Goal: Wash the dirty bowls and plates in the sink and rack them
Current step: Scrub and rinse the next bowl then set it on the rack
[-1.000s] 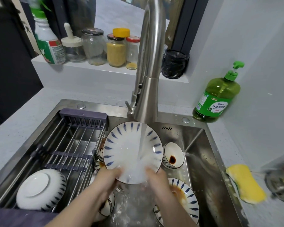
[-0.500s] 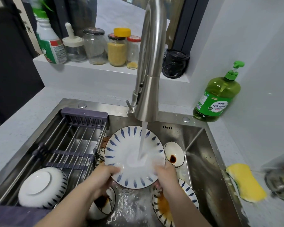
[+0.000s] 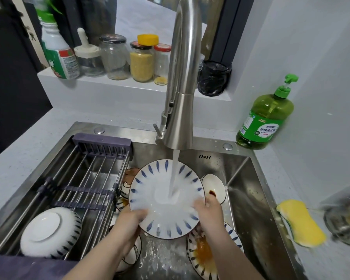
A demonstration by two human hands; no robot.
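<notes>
We find the task under way and, in our judgement, well short of half done. The round white plate with blue leaf marks round its rim (image 3: 160,211) is held tilted above the stainless steel sink (image 3: 245,199), under the stream from the brushed steel tap (image 3: 182,87), which strikes it near the centre. The left hand (image 3: 129,221) clamps the rim at the plate's 8 o'clock, thumb on the face. The right hand (image 3: 209,213) grips the rim at 4 o'clock. The face of the plate shows no soil, so we judge it to be at its rinse. One item is racked: an upturned white bowl with blue marks (image 3: 51,232) at 7 o'clock on the rack of steel rods (image 3: 85,178) that spans the sink's left side. Unwashed in the basin: a matching plate smeared with orange sauce (image 3: 204,251) at the held plate's 5 o'clock, a small white bowl with dark sauce (image 3: 213,187) at 2 o'clock, and further bowls partly hidden beneath the plate and left hand, which we cannot count.
</notes>
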